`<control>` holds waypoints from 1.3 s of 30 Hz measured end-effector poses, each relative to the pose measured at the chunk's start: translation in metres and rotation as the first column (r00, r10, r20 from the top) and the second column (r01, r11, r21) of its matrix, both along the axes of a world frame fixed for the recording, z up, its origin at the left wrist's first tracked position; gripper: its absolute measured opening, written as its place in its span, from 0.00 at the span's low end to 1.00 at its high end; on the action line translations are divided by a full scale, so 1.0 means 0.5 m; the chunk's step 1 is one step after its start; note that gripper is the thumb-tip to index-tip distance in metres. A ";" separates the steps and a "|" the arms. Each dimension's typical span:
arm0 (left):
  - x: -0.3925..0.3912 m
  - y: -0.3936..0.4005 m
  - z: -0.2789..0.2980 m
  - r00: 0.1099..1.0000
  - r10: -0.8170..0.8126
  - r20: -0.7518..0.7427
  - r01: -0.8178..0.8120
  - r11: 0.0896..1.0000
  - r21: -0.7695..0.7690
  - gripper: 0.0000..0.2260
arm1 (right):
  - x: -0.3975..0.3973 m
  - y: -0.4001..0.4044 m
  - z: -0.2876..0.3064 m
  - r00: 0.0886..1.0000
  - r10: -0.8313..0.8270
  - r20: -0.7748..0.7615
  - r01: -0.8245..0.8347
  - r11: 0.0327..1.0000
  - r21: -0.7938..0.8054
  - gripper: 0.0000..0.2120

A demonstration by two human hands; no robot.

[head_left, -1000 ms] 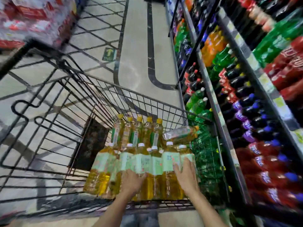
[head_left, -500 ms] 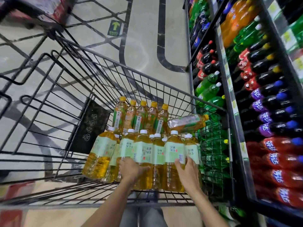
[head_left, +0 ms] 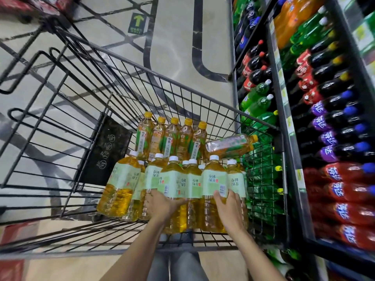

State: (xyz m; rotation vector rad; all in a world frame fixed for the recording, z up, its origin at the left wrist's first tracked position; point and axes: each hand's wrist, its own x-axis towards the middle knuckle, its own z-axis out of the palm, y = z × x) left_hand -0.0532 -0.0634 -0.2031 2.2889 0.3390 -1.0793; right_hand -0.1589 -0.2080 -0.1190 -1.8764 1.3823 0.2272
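**Reaching Into the Cart for the Tea Bottles**

Both arms stretch down into a black wire cart point(head_left: 182, 82) that stands on the pale floor point(head_left: 174, 47), just beside a drinks shelf point(head_left: 284, 110). Big bottles point(head_left: 121, 179) of yellow tea, with white caps and green labels, stand packed in a row at the near right end of the cart. The leftmost one is tilted.

The left hand point(head_left: 162, 205) grips the front bottle point(head_left: 174, 179) in the middle of that row, with the thumb on its left side and the fingers curled round its right, just below the label. The right hand point(head_left: 229, 207) lies against the two bottles at the right end of the row. Its thumb is near the barcode on one and its fingers bend toward the outer one. I cannot tell whether it grips either of them or only presses on them.

Behind the row stand five small bottles point(head_left: 172, 136) with yellow caps, upright and touching one another. A lying bottle point(head_left: 229, 146) rests on its side on top of the others at the right end, its cap pointing at the cart's right wall. A black board point(head_left: 107, 151) with white round marks sits against the wire on the cart's left.

The shelf holds soda bottles point(head_left: 334, 138) — green, dark with red labels, purple and red — with their caps facing the aisle. Ahead on the floor lies a green arrow sticker point(head_left: 137, 23).
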 end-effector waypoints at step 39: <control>0.089 0.012 0.254 0.932 -0.001 -0.362 -0.221 0.790 -0.571 0.50 | 0.020 0.031 0.010 0.793 -0.591 0.145 0.421 0.705 0.572 0.51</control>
